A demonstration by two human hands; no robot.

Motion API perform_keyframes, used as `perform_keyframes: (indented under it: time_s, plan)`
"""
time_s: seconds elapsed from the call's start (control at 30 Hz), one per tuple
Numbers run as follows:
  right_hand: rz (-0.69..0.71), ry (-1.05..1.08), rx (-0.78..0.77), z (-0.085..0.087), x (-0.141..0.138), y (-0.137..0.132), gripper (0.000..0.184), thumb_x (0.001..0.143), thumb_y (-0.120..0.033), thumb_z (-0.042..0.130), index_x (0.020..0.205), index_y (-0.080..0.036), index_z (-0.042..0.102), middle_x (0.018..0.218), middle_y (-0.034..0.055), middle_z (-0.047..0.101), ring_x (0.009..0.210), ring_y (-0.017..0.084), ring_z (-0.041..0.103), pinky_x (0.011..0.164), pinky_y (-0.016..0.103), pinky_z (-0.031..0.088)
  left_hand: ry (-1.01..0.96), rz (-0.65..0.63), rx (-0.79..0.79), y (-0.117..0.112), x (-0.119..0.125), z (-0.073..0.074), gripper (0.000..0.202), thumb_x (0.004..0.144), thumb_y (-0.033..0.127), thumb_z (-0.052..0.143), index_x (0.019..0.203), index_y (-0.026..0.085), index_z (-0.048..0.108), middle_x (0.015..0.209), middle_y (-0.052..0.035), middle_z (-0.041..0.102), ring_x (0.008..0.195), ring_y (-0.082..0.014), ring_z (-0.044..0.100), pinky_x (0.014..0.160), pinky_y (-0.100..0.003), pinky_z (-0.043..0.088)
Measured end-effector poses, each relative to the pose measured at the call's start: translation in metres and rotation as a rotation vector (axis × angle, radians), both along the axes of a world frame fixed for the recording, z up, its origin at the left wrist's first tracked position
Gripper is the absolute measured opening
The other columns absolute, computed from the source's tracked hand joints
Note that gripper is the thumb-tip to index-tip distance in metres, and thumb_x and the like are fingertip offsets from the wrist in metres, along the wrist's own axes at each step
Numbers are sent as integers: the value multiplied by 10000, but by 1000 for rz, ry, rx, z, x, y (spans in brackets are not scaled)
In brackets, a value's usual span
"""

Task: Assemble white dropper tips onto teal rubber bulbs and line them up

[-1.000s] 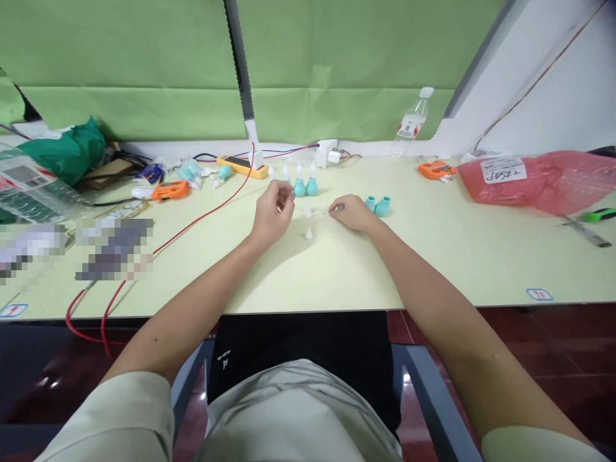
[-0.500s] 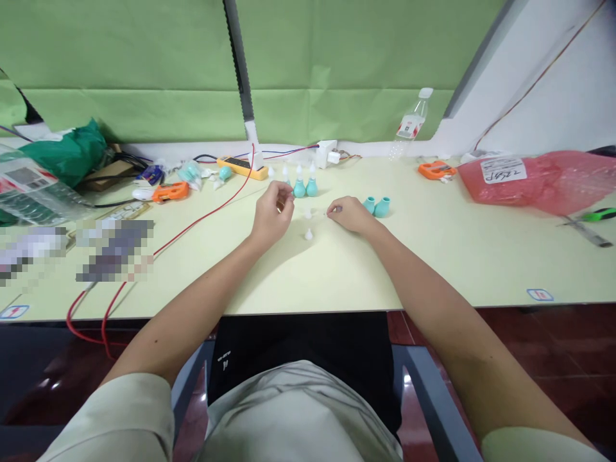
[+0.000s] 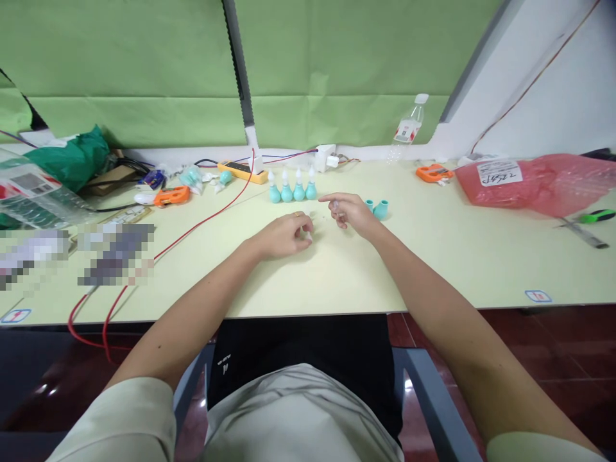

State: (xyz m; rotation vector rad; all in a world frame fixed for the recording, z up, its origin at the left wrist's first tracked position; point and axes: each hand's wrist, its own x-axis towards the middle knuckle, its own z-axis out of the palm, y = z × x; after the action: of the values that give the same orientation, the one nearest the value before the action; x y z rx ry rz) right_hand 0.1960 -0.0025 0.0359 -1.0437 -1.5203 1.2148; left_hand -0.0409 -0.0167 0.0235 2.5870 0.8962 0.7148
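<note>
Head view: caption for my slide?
Left hand at a white piece, right hand alongside, four white-tipped teal bulbs behind.

On my table, four bulbs stand at twelve o'clock, two more bulbs at one, a bottle behind those, a bag at two

Forearms extended forward, converging; left hand with fingers curled; right hand with index finger extended leftward.

Right side of tabletop: red plastic bag bearing white label; orange item just left of it. Rear: clear bottle, yellow-and-black device. Far left: green bag.
</note>
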Motion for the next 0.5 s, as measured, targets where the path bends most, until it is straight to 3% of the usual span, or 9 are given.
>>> perform_keyframes:
  time_s: [0.13, 0.23, 0.33, 0.4, 0.5]
  plan:
    - [5, -11, -4, 2, -2, -3, 303, 664, -212, 595, 942, -191, 715, 699, 6, 495, 575, 130, 423, 430, 247, 333, -107, 8, -185, 7, 2, -7, 90, 822, 297, 676, 875, 231, 707, 807, -31, 676, 679, -173, 614, 625, -326, 495]
    - [19, 2, -1, 3, -3, -4, 211, 663, -194, 588, 856, -192, 673, 662, 5, 494, 559, 139, 442, 430, 258, 337, -422, 49, -469, 16, 2, -8, 133, 818, 317, 718, 883, 200, 711, 730, -28, 672, 613, -144, 608, 580, -299, 496]
    - [54, 7, 5, 3, -4, -6, 97, 677, -182, 557, 766, -207, 586, 608, 1, 483, 546, 148, 445, 451, 270, 323, -762, 55, -709, 24, 1, -6, 190, 766, 265, 782, 900, 165, 693, 740, -40, 678, 632, -135, 647, 628, -306, 546]
    - [34, -18, 99, 3, -7, -9, 78, 690, -170, 545, 741, -223, 519, 606, -14, 465, 545, 142, 434, 493, 281, 341, -913, 54, -818, 27, 1, -5, 232, 728, 213, 811, 906, 154, 675, 771, -43, 681, 687, -136, 678, 685, -306, 573]
    - [-102, -129, 443, 1, -15, -16, 163, 715, -153, 603, 754, -233, 466, 687, -21, 486, 621, 149, 460, 608, 312, 400, -1016, 37, -935, 24, 2, -3, 246, 719, 160, 815, 912, 139, 665, 806, -43, 694, 738, -126, 693, 751, -288, 586]
